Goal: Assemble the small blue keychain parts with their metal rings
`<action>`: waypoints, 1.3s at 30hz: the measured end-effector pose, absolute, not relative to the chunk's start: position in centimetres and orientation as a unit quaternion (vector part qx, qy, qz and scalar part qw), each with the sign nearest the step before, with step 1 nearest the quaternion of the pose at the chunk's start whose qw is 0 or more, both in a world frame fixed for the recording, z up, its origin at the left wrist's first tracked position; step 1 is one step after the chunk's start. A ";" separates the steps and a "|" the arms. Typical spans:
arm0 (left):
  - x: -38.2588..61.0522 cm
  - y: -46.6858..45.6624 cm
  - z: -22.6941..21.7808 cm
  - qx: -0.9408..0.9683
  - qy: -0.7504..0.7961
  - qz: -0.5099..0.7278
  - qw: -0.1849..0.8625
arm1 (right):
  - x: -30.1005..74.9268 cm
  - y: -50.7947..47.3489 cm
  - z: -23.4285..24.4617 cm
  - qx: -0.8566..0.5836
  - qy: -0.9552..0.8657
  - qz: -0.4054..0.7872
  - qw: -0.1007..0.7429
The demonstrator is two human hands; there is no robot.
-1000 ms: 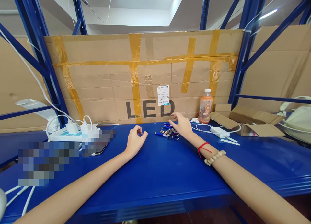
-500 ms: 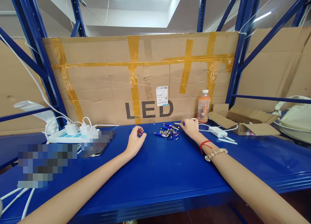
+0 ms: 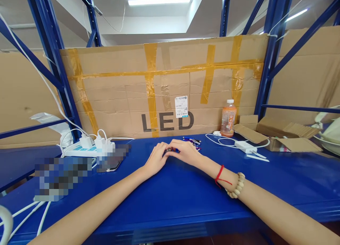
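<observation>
My left hand [image 3: 155, 160] and my right hand [image 3: 184, 151] meet over the blue table, fingertips touching or nearly so. Fingers of both hands are curled and closed around the same spot, and a small dark piece [image 3: 169, 150] shows between them. Too little of it is visible to tell its kind. Just behind my right hand lies a pile of small blue and metal pieces [image 3: 195, 141], slim and pen-like in part. My right hand covers much of that pile.
An orange drink bottle [image 3: 228, 119] stands at the back right, beside a white adapter with cable [image 3: 243, 145] and an open cardboard box [image 3: 281, 140]. On the left are a power strip [image 3: 79, 150] and a phone [image 3: 114, 166]. A large cardboard panel [image 3: 127, 106] closes off the back.
My right hand has moved left and nearer, away from the pile's right side, to meet my left hand. My left hand has shifted slightly right. The camera view has turned a little left.
</observation>
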State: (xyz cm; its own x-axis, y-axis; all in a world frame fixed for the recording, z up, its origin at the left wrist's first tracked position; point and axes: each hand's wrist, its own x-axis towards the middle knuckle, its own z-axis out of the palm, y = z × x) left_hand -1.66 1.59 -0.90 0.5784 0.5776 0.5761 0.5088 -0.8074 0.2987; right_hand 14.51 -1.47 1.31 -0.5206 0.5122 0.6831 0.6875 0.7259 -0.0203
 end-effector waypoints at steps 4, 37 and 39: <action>-1.7 1.9 -0.9 0.873 0.336 0.339 0.097 | 16.5 0.0 0.9 -0.446 -0.814 -0.131 0.347; -2.0 -0.7 0.1 0.912 0.345 0.215 -0.048 | 19.4 2.3 -1.1 -0.525 -0.818 -0.056 0.229; -2.1 -0.7 0.2 0.920 0.339 0.195 -0.033 | 19.4 2.2 -1.0 -0.521 -0.822 -0.059 0.222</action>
